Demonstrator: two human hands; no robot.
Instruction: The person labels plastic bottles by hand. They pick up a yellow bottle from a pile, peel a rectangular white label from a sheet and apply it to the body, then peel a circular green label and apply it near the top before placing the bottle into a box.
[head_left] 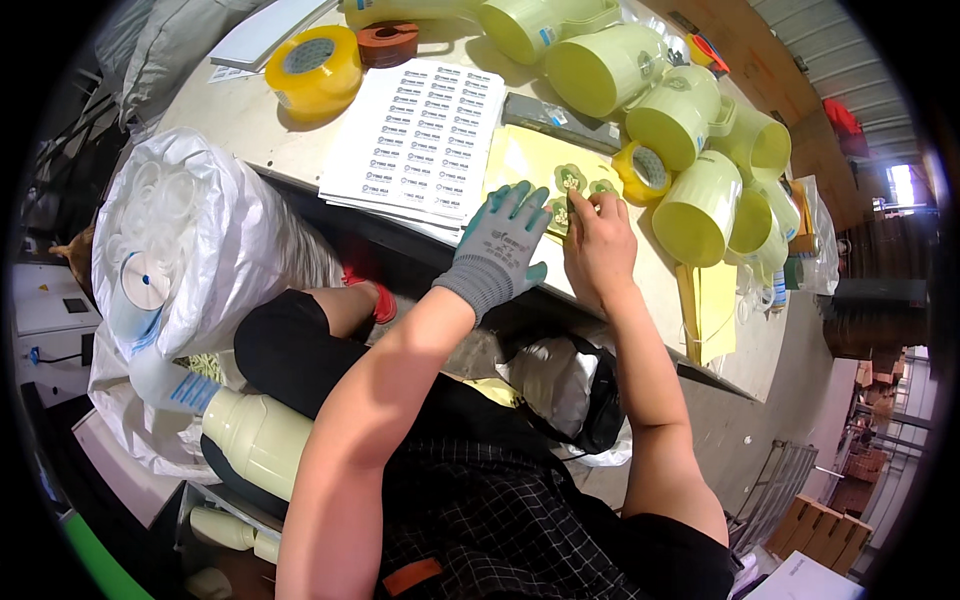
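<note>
On the pale counter (225,115), a wide roll of yellow tape (335,88) sits left of stacked white paper label sheets (400,140). The left hand (500,240), in a grey-and-green glove, lays its spread grip on a yellow paper sheet with green flower-shaped stickers (535,153). The bare right hand (605,240) bends its fingers onto those stickers; whether its grip pinches one, I cannot tell. Yellow-green plastic jugs (705,190) lie farther right.

Teal-tipped grey knit glove (485,262), dark-printed, on left hand (503,236), bare right hand (603,243), white-checked black apron (490,500) below both, black short sleeve (685,550), red shoe (383,301)
</note>
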